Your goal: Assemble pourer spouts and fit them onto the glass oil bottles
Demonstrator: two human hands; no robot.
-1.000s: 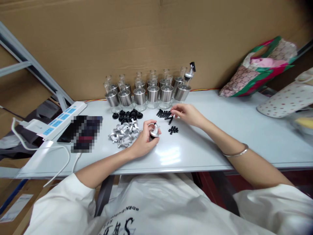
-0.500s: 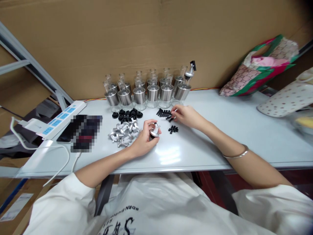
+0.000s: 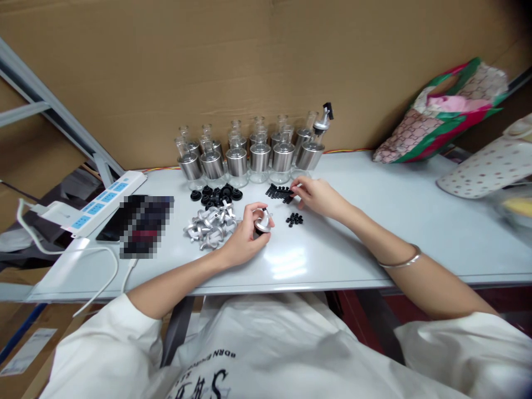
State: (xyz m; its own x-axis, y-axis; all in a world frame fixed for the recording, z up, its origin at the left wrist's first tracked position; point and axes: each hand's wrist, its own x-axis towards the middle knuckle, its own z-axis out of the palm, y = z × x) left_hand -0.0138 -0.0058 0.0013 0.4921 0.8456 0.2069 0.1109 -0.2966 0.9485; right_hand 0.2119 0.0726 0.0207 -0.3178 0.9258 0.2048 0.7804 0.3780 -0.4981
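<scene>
So far only one of the glass bottles (image 3: 257,157) standing in two rows at the back of the table (image 3: 374,233) carries a finished pourer top (image 3: 323,118); it sits on the bottle at the right end of the back row, its black flap raised. The others show bare glass necks above their steel sleeves, so most of the assembly looks to be ahead. The loose parts point the same way: a heap of silver spout pieces (image 3: 210,226) lies just left of the left hand, a cluster of black round caps (image 3: 217,195) sits behind that heap, a row of black sticks (image 3: 279,192) lies in front of the bottles, and a few small black rings (image 3: 295,220) rest near the right wrist.

The left hand (image 3: 245,238) is closed around one silver spout (image 3: 262,220), held just above the table with its round top facing up. The right hand (image 3: 316,195) reaches to the row of black sticks, its fingertips pinched at the near end of the row; whether a stick is already between them is too small to tell.

As for writing, the white shirt (image 3: 266,354) bears dark print that reads upside down from this view, and only the letters "BDRN" can be made out. The white power strip (image 3: 97,206) has blue sockets but no legible label, and the phone (image 3: 124,219) beside it is blurred
</scene>
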